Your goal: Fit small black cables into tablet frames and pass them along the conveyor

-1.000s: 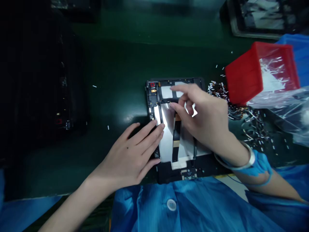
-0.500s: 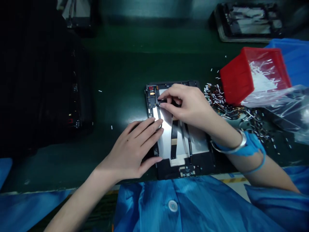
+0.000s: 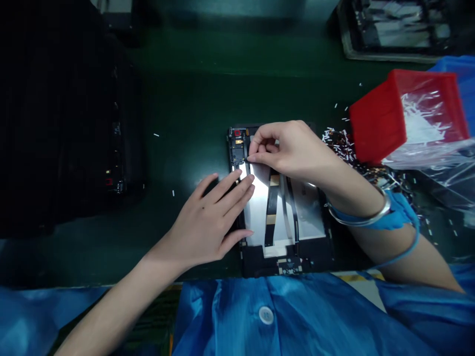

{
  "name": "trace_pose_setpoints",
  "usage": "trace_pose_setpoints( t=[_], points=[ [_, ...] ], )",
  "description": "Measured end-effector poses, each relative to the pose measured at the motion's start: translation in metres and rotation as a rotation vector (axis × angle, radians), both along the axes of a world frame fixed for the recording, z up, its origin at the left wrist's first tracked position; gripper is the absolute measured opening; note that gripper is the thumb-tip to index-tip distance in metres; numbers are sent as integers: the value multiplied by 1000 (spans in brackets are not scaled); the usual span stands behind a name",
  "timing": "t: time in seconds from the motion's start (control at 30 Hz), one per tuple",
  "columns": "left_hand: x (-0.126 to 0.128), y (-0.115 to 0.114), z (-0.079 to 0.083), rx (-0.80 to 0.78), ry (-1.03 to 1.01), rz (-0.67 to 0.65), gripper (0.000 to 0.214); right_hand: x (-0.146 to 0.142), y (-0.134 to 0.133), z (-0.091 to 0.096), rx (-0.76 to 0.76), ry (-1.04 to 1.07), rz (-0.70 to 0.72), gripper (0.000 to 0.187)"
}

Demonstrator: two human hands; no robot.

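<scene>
An opened tablet lies on the green bench with its silvery inner panel and flat ribbon cables showing. My left hand rests across its left edge, fingers spread and stretched out, holding nothing. Over the tablet's upper part, my right hand is closed in a pinch, thumb and forefinger tips at the strip along the left inner side. Whatever lies between those fingertips is too small to make out. A blue strap and a metal band circle my right wrist.
At the right, a red bin holds small white pieces in a clear bag. Loose wired parts and white bits lie beside it. Another device sits at the back right. A dark stack stands at the left.
My right thumb and forefinger have come together at the tablet's left inner strip. My left hand has stayed on the edge, its fingers a little more spread. The view has shifted slightly.
</scene>
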State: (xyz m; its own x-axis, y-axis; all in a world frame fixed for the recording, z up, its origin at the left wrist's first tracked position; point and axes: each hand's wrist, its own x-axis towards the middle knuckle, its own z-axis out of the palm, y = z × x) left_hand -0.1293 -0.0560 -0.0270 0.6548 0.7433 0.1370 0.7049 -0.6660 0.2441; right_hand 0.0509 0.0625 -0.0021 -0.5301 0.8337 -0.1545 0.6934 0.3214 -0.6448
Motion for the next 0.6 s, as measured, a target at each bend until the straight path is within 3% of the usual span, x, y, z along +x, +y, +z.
trace_pose_setpoints(
  t=[0.23, 0.43, 0.5, 0.6],
  points=[
    [5, 2, 1, 20, -22, 10, 54, -4, -3, -4, 87, -29, -8, 11],
    [12, 18, 10, -27, -79, 99, 44, 24, -32, 20, 334, -56, -126, 9],
    [9, 9, 15, -71, -198, 149, 41, 48, -55, 26, 397, -97, -174, 13],
    [9, -26, 14, -30, -380, 398, 46, 84, -94, 15, 485, -250, -322, 28]
  ],
)
